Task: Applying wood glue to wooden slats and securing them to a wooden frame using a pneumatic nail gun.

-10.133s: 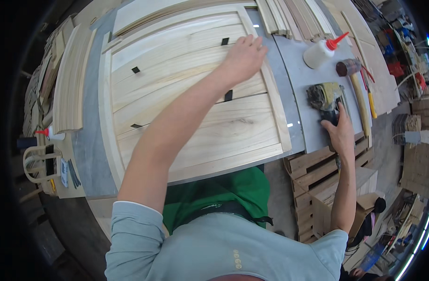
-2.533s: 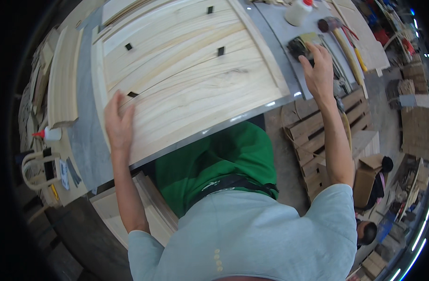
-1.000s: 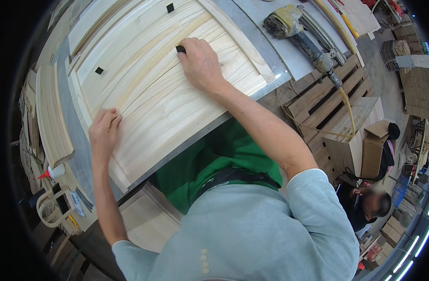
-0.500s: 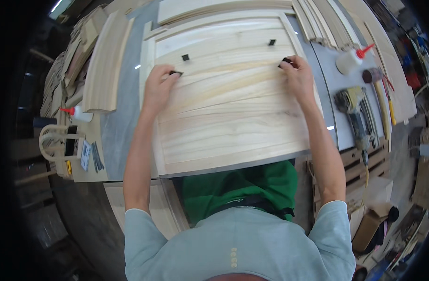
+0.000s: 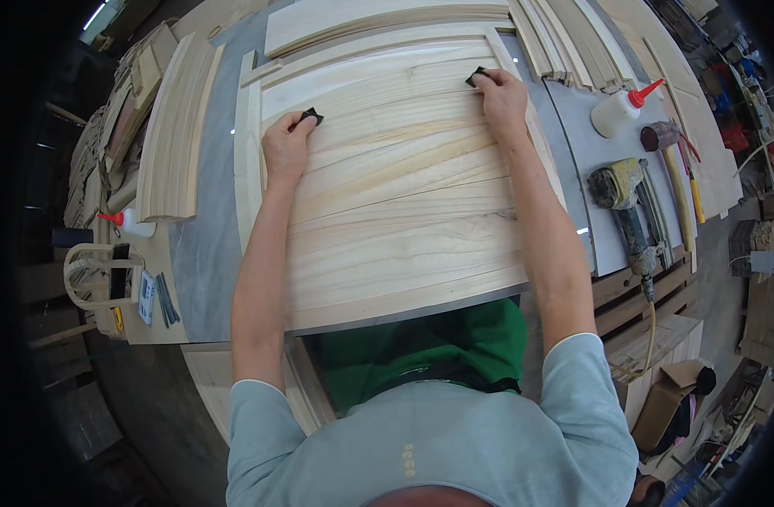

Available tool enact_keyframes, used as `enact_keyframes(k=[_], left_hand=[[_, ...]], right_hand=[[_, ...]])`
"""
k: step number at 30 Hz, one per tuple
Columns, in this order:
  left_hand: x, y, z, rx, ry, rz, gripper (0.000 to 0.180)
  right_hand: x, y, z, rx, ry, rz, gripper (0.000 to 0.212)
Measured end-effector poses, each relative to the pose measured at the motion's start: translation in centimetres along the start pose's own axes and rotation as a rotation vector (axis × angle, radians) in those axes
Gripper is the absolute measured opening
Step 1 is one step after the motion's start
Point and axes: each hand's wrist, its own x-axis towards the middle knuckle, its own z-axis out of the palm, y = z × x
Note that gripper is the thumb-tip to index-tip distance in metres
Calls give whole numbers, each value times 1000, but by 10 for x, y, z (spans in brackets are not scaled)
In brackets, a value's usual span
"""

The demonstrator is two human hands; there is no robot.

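A pale wooden panel [image 5: 404, 245] with a raised frame lies flat on the bench before me. My left hand [image 5: 285, 150] is closed in a pinch at a small black square piece [image 5: 312, 116] on the panel's upper left. My right hand [image 5: 504, 100] pinches another small black piece [image 5: 476, 78] at the upper right. Fingers hide part of both pieces. Whether each is one piece or two laid together I cannot tell.
Wood strips [image 5: 180, 127] are stacked at the left, with more boards [image 5: 387, 24] behind the panel. At the right are a red-tipped white bottle [image 5: 615, 114], a nail gun [image 5: 627, 207] and a hammer [image 5: 661, 135]. Another red-tipped bottle [image 5: 138, 223] stands at the left.
Both hands have moved farther up the panel with their black pieces, reaching the spots where two loose black squares lay. Those squares no longer show separately. The whole view has shifted slightly.
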Motion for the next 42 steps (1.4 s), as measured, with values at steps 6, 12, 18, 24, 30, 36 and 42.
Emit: enact_keyframes(k=[6, 12, 18, 24, 30, 36, 42], left_hand=[[12, -24, -12, -600, 80, -181, 18], [-52, -10, -115, -352, -97, -197, 15], [-104, -78, -207, -142, -96, -406, 18], [-115, -99, -208, 131, -235, -518, 32], [-119, -88, -203, 488, -86, -117, 46], [-124, -36, -147, 461, -137, -45, 48], [-123, -52, -127, 554, -86, 149, 51]], right_hand=[[0, 0, -5, 155, 132, -39, 26], [-14, -16, -96, -210, -79, -60, 32], [-14, -11, -166, -906, -324, -145, 28], [25, 40, -159, -1197, -316, -270, 33], [-57, -24, -135, -1083, -357, -123, 27], [-77, -16, -125, -947, -300, -14, 37], [-84, -29, -122, -707, -57, 24, 46]])
